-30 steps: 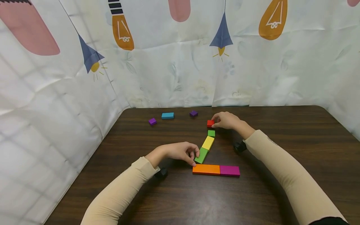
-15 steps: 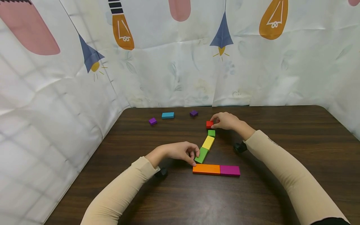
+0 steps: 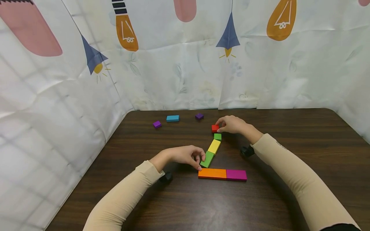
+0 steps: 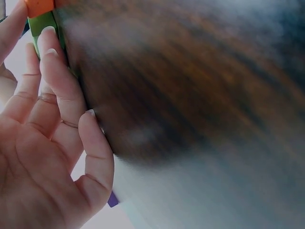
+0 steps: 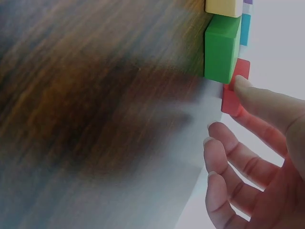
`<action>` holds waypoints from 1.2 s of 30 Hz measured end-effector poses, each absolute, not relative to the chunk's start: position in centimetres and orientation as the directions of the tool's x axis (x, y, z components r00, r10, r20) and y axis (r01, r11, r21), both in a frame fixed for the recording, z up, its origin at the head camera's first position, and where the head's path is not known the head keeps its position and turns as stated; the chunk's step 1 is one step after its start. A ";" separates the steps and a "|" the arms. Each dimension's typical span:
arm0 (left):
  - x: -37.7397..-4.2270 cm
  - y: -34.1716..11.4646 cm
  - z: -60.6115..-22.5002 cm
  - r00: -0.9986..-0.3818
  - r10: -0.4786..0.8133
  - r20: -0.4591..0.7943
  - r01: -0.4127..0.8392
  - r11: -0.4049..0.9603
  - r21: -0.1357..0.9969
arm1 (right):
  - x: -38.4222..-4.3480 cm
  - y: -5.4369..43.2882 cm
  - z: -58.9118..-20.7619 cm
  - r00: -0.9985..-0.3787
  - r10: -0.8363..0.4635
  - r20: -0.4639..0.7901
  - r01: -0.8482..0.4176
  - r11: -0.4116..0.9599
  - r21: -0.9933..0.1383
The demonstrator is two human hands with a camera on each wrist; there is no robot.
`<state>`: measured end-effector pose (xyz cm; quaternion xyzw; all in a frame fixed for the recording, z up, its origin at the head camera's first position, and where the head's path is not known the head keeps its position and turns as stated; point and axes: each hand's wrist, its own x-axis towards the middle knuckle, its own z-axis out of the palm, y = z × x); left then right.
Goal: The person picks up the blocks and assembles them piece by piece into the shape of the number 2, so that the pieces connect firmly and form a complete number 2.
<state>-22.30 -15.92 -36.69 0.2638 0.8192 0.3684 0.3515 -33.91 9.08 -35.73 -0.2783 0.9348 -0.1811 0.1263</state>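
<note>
My left hand rests at a corner of the block layout. Its fingertips touch a long green block, while the thumb is at the left end of an orange block. A magenta block continues the orange one rightward. Slanting away from the corner come the long green block, a yellow block and a small green block. Just beyond that small block, my right hand pinches a red block between thumb and finger. In the right wrist view the red block is partly covered by the thumb.
Toward the back of the dark wooden table lie a blue block, a purple block and a darker purple block. A printed white curtain hangs behind the table's far edge.
My right hand has drawn the red block slightly nearer and to the left, closer to the small green block. My left hand and the other blocks stay in place.
</note>
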 end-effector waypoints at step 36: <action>-22.0 -15.7 -36.4 -0.611 0.694 -0.381 0.167 0.583 0.795 | -33.6 9.4 -35.3 -0.804 -0.576 -0.146 -0.488 0.781 -0.390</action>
